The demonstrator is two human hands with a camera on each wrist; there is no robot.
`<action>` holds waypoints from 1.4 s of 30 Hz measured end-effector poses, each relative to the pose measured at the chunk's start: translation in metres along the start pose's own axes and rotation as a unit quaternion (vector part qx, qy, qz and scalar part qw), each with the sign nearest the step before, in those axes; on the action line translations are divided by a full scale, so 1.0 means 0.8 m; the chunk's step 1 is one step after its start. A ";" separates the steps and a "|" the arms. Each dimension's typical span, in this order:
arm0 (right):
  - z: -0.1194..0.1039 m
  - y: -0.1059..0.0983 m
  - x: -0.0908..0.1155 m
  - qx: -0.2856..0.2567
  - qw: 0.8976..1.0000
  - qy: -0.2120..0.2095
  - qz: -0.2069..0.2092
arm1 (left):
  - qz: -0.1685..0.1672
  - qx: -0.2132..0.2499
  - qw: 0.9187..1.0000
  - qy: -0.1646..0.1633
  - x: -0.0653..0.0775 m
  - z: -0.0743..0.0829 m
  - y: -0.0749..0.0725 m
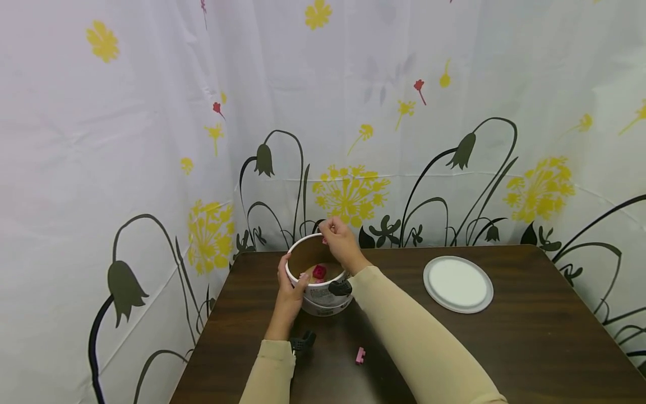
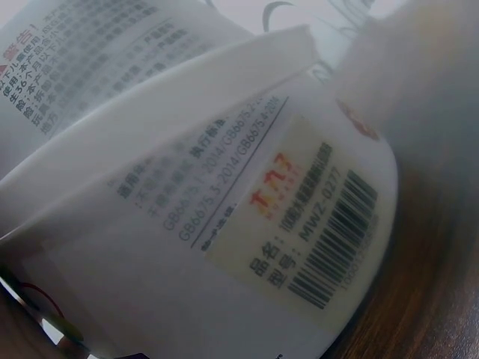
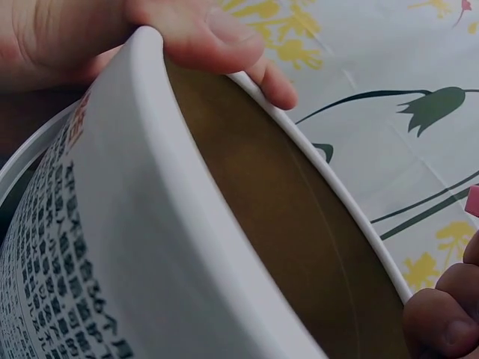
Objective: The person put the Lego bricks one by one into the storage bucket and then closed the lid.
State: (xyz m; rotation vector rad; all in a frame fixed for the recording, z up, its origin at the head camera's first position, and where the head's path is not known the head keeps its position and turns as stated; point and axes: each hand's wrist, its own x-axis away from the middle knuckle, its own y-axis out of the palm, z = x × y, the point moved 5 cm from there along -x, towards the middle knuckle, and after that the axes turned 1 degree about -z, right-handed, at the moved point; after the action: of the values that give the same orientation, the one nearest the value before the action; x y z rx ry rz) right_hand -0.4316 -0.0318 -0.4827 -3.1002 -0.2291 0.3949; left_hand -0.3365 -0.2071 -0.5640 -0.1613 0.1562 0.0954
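Note:
A round white paper tub (image 1: 305, 255) with a tan inside is tilted over a second white tub (image 1: 327, 310) on the table. My left hand (image 1: 290, 294) grips the upper tub's rim, its thumb over the edge. Inside lie a red block (image 1: 319, 272) and some pink pieces. At the far side of the rim is my right hand (image 1: 343, 242), fingers curled, pinching a small pink block (image 3: 473, 200). The left wrist view shows the lower tub's barcode label (image 2: 299, 224).
A round white lid (image 1: 458, 283) lies on the brown table (image 1: 530, 314) to the right. Nearer me is a loose pink block (image 1: 360, 355), between my forearms. Behind the table hangs a flowered curtain (image 1: 454, 73).

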 end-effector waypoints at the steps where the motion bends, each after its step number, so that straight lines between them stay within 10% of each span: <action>1: 0.000 0.000 0.000 0.000 1.000 0.000 -0.001 | 0.001 -0.001 1.000 0.000 0.000 0.000 0.000; 42: -0.018 -0.001 0.019 0.108 0.990 -0.086 0.031 | 0.007 -0.004 1.000 0.010 -0.002 -0.001 -0.001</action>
State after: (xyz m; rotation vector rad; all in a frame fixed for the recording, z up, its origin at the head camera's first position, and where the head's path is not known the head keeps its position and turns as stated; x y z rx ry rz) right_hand -0.4140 -0.0291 -0.4728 -2.8682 -0.0829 0.6440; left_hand -0.3383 -0.2084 -0.5642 -0.1697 0.1778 0.1086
